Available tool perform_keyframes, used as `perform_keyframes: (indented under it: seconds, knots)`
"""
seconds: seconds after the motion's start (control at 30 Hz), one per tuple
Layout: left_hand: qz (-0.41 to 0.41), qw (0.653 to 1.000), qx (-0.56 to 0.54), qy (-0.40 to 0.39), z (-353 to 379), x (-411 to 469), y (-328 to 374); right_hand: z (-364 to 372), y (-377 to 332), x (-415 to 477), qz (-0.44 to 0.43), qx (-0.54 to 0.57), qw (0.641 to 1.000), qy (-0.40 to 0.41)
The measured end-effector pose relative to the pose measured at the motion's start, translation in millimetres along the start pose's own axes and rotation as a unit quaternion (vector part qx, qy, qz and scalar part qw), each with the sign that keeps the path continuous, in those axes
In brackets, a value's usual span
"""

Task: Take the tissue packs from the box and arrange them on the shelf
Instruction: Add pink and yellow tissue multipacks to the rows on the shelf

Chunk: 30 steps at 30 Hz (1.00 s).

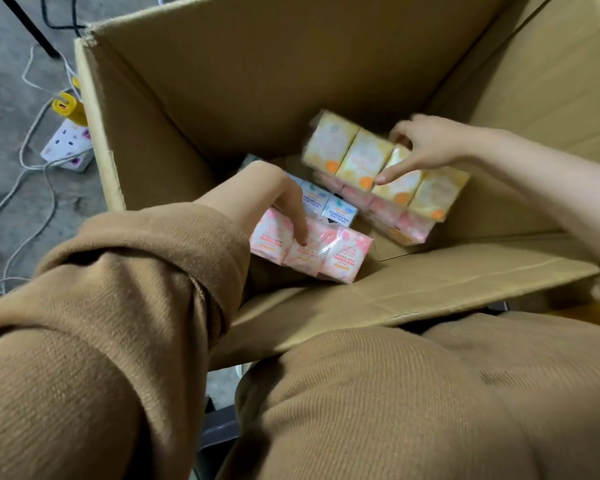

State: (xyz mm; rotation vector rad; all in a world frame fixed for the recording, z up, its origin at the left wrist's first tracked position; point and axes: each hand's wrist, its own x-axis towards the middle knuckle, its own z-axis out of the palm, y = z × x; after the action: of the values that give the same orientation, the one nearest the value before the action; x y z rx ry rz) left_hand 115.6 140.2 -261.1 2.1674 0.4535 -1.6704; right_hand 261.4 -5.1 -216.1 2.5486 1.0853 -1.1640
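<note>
One big cardboard box [222, 98] is open in front of you, and all the tissue packs sit low at its near-right end; no shelf is in view. The key relation is that the yellow pack [361, 157] lies straight ahead of your right hand [430, 143]. Its long axis runs from far-left to near-right, and the hand crosses it on the short side. That hand is nearer to it; your left is well apart from it. The right hand pinches it, fingers over the far edge and thumb on the near edge, and the pack looks raised and blurred. Just under it lies a second pink pack [409, 221], with something orange below that which I cannot make out. The near pink pack [347, 258] lies roughly side to side, right by the near flap. Your left hand [274, 195] rests on top of it with one finger laid straight along it; the thumb is hidden, so I cannot tell if it grips. The blue pack [326, 202] sits between the two, touching the near pink one. Counts: one box, two hands; yellow shows four small packets in a row, near pink shows three, blue shows two clear faces, and the second pink can't be counted.
</note>
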Motion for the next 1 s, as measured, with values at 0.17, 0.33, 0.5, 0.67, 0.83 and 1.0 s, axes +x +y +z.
perform_keyframes:
  seconds: [0.17, 0.33, 0.5, 0.67, 0.83, 1.0]
  knots:
    - [0.021, 0.999, -0.047, 0.000, 4.3, 0.2, -3.1, 1.4, 2.6, 3.0, 0.009, 0.074, 0.997, -0.031]
    - [0.029, 0.997, -0.076, -0.011, 7.2, 4.5, -6.7, 32.7, -3.7, 12.4, 0.040, 0.151, 0.979, -0.129]
    - [0.031, 0.997, -0.072, -0.007, 6.6, 4.1, -4.5, 48.9, -14.3, 9.9, -0.007, 0.165, 0.975, -0.150]
    - [0.033, 0.997, -0.063, 0.023, 8.5, -1.1, -3.2, 36.6, -3.8, 7.6, 0.065, 0.254, 0.944, -0.202]
    - [0.036, 0.997, -0.053, 0.045, 9.8, -4.4, -3.5, 27.1, 0.2, 0.8, 0.069, 0.293, 0.928, -0.221]
    - [0.055, 0.995, -0.039, 0.074, 7.5, -10.0, -5.1, 26.1, -2.8, -5.4, 0.054, 0.270, 0.949, -0.155]
